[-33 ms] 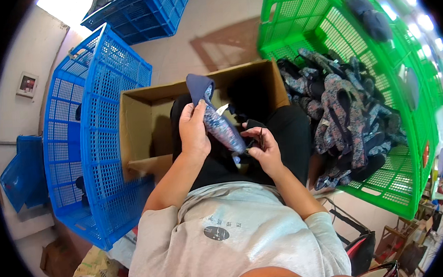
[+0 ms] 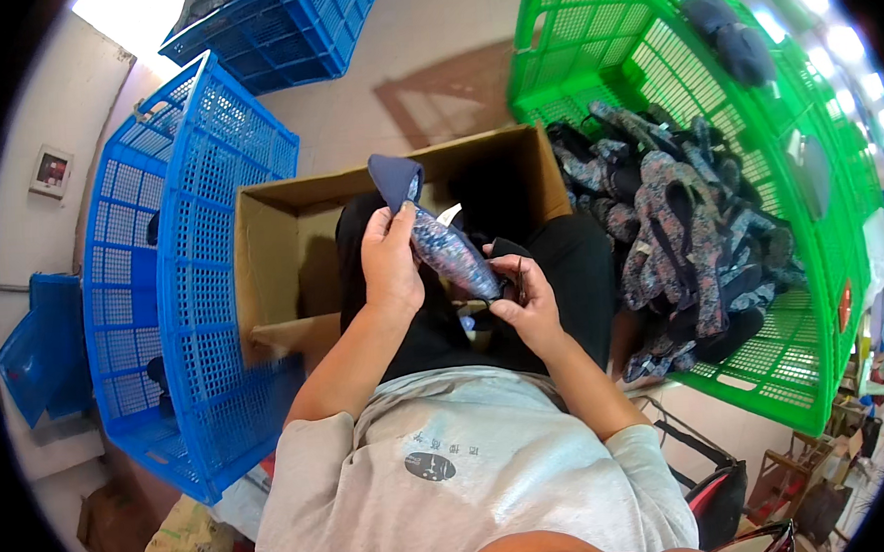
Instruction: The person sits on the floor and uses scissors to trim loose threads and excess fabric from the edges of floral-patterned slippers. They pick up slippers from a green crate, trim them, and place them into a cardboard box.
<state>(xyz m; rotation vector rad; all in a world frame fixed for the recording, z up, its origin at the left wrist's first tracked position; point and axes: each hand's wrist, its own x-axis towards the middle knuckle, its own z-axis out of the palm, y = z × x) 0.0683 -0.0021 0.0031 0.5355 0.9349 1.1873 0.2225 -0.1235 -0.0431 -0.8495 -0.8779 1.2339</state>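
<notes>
A long, padded fabric piece (image 2: 453, 260) with a blue and pink flecked pattern slants between my hands above my lap. Its upper end folds over in plain dark blue, and a small white tag sticks out at its side. My left hand (image 2: 391, 264) is closed around the upper part, thumb on top. At the lower tip, my right hand (image 2: 532, 306) pinches the piece between thumb and fingers. Something thin and dark shows along the right fingers; I cannot make out what it is.
Before my knees stands an open cardboard box (image 2: 260, 246). A blue mesh crate (image 2: 217, 278) is at the left, another blue crate (image 2: 289, 34) at the back. On the right, a green crate (image 2: 811, 257) lies tipped, with a heap of similar patterned pieces (image 2: 675, 239) in it.
The fabric piece has turned slightly, showing more of its patterned side near the lower tip. Both hands keep their hold, and the whole view has shifted a little.
</notes>
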